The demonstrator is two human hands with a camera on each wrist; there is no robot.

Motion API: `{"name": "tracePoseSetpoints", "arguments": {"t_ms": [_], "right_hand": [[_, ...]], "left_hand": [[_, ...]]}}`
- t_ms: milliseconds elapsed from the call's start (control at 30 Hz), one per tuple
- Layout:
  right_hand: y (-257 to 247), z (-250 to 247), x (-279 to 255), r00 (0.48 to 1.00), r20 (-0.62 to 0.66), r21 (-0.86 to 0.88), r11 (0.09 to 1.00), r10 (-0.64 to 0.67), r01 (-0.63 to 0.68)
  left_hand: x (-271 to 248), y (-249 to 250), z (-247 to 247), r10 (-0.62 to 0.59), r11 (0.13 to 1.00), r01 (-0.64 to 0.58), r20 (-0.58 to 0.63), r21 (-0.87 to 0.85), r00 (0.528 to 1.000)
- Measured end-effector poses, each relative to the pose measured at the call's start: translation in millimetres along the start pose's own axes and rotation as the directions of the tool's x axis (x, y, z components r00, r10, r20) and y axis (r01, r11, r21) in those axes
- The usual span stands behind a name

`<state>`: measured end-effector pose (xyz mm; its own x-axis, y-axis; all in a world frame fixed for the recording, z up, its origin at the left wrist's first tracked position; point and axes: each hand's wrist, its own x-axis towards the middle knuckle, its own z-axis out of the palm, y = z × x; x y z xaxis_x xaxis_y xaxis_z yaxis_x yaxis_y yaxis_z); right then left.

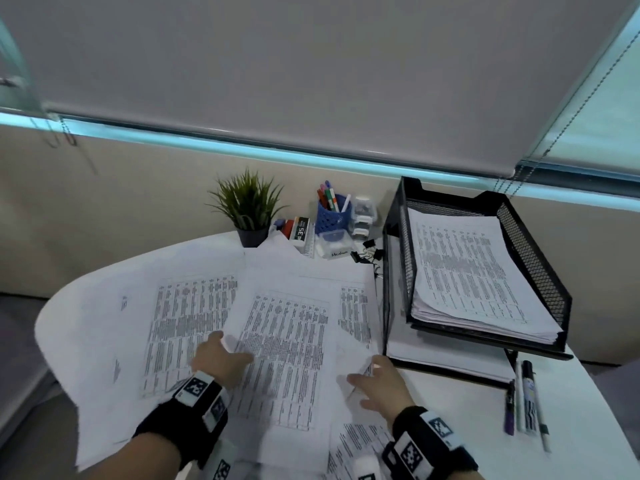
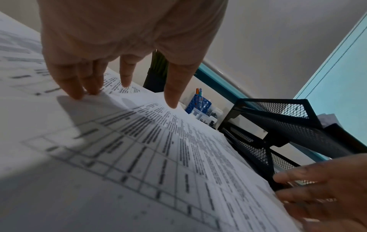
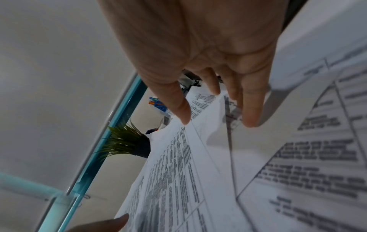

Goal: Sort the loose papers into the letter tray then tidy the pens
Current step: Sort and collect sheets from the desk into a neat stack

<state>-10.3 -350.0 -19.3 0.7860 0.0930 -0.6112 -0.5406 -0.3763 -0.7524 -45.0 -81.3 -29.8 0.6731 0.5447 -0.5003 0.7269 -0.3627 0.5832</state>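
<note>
Several printed sheets lie fanned across the white table; the middle sheet (image 1: pixel 287 341) overlaps a left sheet (image 1: pixel 187 313). My left hand (image 1: pixel 232 348) has straight fingers, their tips pressing the paper (image 2: pixel 139 141) at the middle sheet's left edge, thumb spread. My right hand (image 1: pixel 363 370) rests its fingertips (image 3: pixel 250 122) on the sheets near a raised corner, with its fingers straight. The black mesh letter tray (image 1: pixel 540 271) stands to the right, with a stack of papers (image 1: pixel 460 268) in its top tier. Loose pens (image 1: pixel 528 400) lie in front of the tray.
At the back stand a blue pen cup (image 1: pixel 330 216) with markers, a potted plant (image 1: pixel 249 209), small boxes and binder clips (image 1: pixel 369 252). The tray's lower tier (image 1: pixel 446 362) holds paper. The table's curved edge runs on the left and right.
</note>
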Motion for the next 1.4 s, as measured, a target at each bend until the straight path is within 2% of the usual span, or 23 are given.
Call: {"name": "tracePoseSetpoints", "arguments": {"t_ms": [133,233,333,400,467,500,567,800,933,1033,1167,1300,1400], "right_hand": [[-0.6,17.1,2.4,0.997,-0.063,0.103,0.994,0.035,-0.028],[-4.9,27.4,2.9,0.994,-0.104,0.119,0.992,0.045,-0.032],[-4.2,32.1,9.1,0.974,-0.217,0.098,0.994,0.059,-0.039],[-1.6,35.4,12.5,0.958,-0.280,0.125,0.992,0.064,-0.030],[5.1,38.4,19.6,0.952,-0.297,0.188,0.982,0.068,-0.012],[14.0,38.4,29.2,0.951,-0.301,0.219,0.976,0.073,-0.005],[9.2,45.3,25.1,0.953,-0.292,0.259,0.966,0.082,-0.004],[-3.6,47.0,17.0,0.967,-0.253,0.201,0.976,-0.032,0.085],[-14.6,36.0,18.2,0.933,-0.344,0.108,0.983,-0.102,0.147],[-26.7,22.4,15.1,0.892,-0.415,-0.005,0.981,-0.179,0.194],[-50.0,1.6,-2.0,0.841,-0.474,-0.100,0.965,-0.260,0.242],[-77.4,-17.7,-28.8,0.796,-0.507,-0.139,0.942,-0.331,0.304],[-100.6,-28.7,-54.6,0.750,-0.541,-0.142,0.921,-0.380,0.364]], "left_hand": [[14.5,-16.0,-0.5,0.020,0.997,-0.015,0.072,-0.071,0.997],[9.8,-14.1,-4.7,0.066,0.998,-0.065,0.144,-0.016,0.987],[10.1,-18.5,-13.1,0.109,0.993,-0.119,0.262,0.023,0.959],[15.4,-24.7,-25.4,0.160,0.979,-0.184,0.228,0.092,0.961],[23.0,-33.3,-37.7,0.202,0.939,-0.224,0.109,0.261,0.973],[24.7,-36.9,-43.4,0.196,0.912,-0.201,0.050,0.359,0.979],[28.3,-45.2,-50.8,0.183,0.883,-0.162,-0.006,0.441,0.983],[27.3,-57.6,-43.2,0.273,0.782,-0.329,0.184,0.530,0.944],[32.9,-58.1,-49.2,0.321,0.804,-0.376,0.196,0.460,0.927],[41.3,-56.8,-64.4,0.292,0.876,-0.299,0.077,0.380,0.953],[60.1,-63.9,-85.8,0.103,0.894,-0.068,-0.056,0.444,0.993],[78.9,-72.5,-94.5,-0.053,0.923,0.102,-0.141,0.371,0.989],[84.9,-71.9,-94.1,-0.094,0.922,0.150,-0.168,0.357,0.981]]}}
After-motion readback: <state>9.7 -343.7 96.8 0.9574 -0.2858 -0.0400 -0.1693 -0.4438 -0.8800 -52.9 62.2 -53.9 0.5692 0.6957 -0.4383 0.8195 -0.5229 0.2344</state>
